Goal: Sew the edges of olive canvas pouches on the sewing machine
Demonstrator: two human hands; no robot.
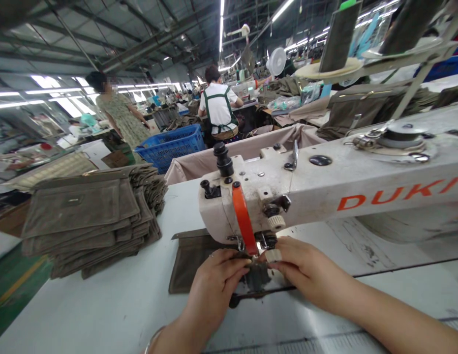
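Observation:
My left hand [214,287] and my right hand [302,270] meet under the head of a white DUKI sewing machine [288,196]. Both pinch the edge of an olive-brown fabric panel [188,265], which lies flat on the white machine table [103,300]. The fingertips of both hands sit just below the presser foot [263,241], and they partly hide the needle area. An orange take-up lever cover [244,219] hangs in front of the machine head. To the left, a stack of sewn olive fabric pieces [88,221] lies on the table.
A blue plastic crate [169,147] and a beige cloth-lined bin [236,150] stand behind the machine. A person in a white shirt and green apron [217,103] works farther back. Another person [121,118] stands at the left. Thread stands rise at the upper right.

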